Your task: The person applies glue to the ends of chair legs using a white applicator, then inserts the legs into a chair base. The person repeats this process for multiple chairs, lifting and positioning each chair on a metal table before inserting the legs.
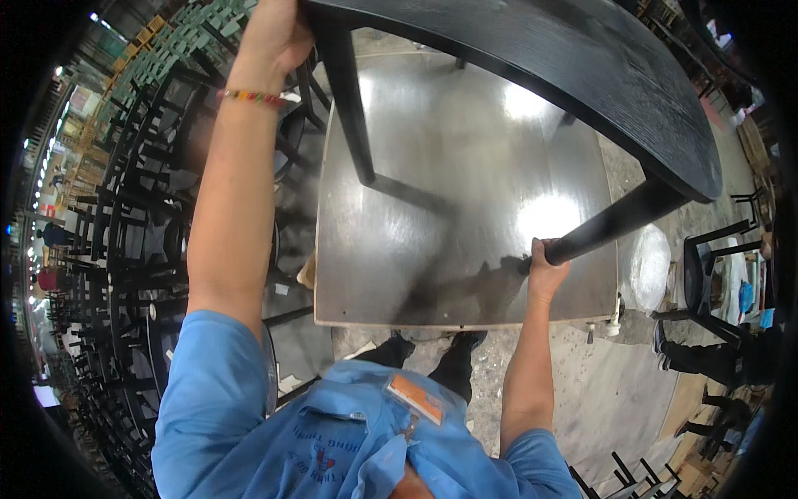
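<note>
A black wooden chair (573, 66), with a broad slab curved along its edge, fills the upper right; its far part runs out of view. One leg comes down onto the metal-topped table (465, 283). My left hand (278, 37) is closed at the chair's upper left corner, its fingertips partly hidden. Low on the right leg (615, 220), my right hand (549, 270) is wrapped around the end, just above the tabletop. The shiny grey top carries the chair's shadow and bright reflections.
Stacked black chairs (125, 216) crowd the left side, with green chairs (187, 41) beyond. At right are a plastic-wrapped bundle (650, 268), another black chair (702, 274) and a person's dark-trousered legs (702, 358). A clamp-like fitting (613, 326) sits at the table's near right corner.
</note>
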`<state>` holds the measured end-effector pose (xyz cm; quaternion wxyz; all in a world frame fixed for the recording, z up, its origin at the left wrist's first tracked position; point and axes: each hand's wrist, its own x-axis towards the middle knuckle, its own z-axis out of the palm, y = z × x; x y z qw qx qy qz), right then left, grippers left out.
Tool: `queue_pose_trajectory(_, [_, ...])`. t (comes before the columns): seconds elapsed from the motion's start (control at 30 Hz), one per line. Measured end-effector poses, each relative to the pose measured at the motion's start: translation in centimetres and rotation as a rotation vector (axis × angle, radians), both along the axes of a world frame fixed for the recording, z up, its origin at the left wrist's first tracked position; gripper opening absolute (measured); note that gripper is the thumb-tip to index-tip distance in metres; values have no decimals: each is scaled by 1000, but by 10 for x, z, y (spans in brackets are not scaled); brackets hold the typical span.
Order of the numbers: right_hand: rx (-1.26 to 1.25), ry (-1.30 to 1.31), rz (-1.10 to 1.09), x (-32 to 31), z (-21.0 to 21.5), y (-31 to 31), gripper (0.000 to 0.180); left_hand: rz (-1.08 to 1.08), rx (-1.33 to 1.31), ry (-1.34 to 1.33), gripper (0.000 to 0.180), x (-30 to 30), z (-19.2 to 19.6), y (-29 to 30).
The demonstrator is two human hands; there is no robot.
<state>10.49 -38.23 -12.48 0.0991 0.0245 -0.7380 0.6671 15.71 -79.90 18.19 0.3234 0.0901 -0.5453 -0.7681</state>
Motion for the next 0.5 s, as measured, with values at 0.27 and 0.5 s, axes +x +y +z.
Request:
queue_pose_trajectory(0.27, [109, -90, -113, -41, -21, -37, 21, -57, 73, -81, 21, -95, 5, -30])
queue_pose_trajectory(0.5, [52, 0, -135, -73, -21, -62, 19, -34, 56, -104, 21, -111, 6, -51])
